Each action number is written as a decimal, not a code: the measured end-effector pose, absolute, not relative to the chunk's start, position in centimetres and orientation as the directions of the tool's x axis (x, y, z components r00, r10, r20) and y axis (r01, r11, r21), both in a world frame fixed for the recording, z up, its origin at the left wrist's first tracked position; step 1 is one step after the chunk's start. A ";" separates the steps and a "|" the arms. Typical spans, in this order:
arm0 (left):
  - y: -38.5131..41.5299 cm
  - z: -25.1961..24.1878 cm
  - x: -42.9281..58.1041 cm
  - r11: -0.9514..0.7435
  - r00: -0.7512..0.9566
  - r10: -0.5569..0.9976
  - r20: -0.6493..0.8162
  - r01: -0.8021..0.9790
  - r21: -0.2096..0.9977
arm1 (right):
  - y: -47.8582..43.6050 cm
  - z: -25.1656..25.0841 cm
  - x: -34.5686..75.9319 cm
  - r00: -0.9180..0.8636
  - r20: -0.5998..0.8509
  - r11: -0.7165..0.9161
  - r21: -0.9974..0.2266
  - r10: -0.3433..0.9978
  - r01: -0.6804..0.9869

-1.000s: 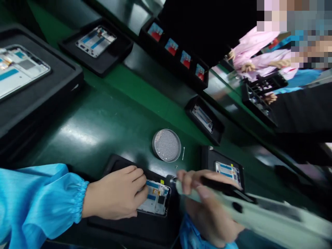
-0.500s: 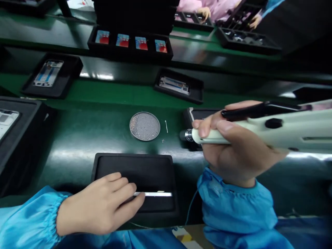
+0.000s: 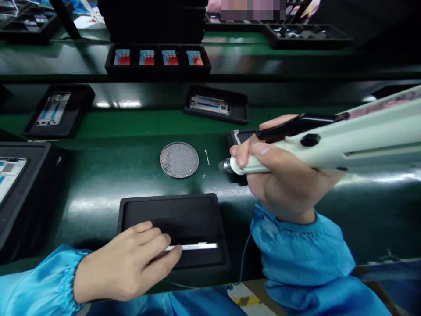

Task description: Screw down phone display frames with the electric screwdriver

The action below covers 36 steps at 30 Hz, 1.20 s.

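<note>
The head view looks forward and down from just above the green bench (image 3: 88,219), close over the left hand (image 3: 125,263) and right hand (image 3: 283,184), with a far bench (image 3: 237,49) across the top of the frame.

A glossy green tabletop (image 3: 92,184) carries black trays (image 3: 169,202) holding phone frames (image 3: 208,104); a round perforated metal dish (image 3: 179,160) sits between the trays, a thin white stick (image 3: 207,157) just beside it; a tiny speck (image 3: 204,176) lies nearby.

No legible text, markings on phone frames (image 3: 209,104) too small to read
</note>
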<state>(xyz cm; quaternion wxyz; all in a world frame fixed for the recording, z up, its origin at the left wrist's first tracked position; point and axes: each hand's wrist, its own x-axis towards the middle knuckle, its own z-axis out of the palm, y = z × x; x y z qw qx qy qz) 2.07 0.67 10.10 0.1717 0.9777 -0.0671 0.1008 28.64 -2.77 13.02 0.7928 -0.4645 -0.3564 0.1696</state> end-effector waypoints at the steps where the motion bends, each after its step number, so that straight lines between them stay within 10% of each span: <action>1: 0.6 10.2 2.2 -0.932 0.971 -0.099 0.220 -0.168 0.321 | -2.8 13.0 28.6 0.683 0.406 0.511 -0.858 0.607 0.055; 36: 0.0 11.2 3.8 -0.961 0.982 -0.183 0.049 -0.189 0.201 | -2.9 12.9 28.6 0.696 0.358 0.456 -0.889 0.623 0.050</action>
